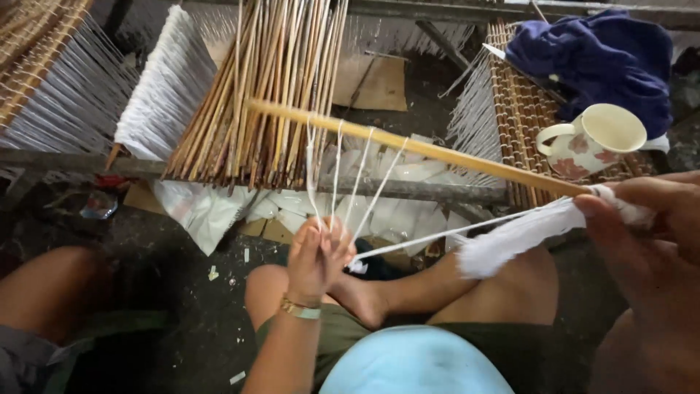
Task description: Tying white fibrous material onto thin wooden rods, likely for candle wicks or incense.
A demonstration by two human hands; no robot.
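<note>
One mug [592, 138] (contents unseen) sits near hands [315, 257].

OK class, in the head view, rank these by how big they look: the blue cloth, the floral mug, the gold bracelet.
1. blue cloth
2. floral mug
3. gold bracelet
The bracelet lies nearer the camera yet looks smallest, so the order seems safe.
</note>
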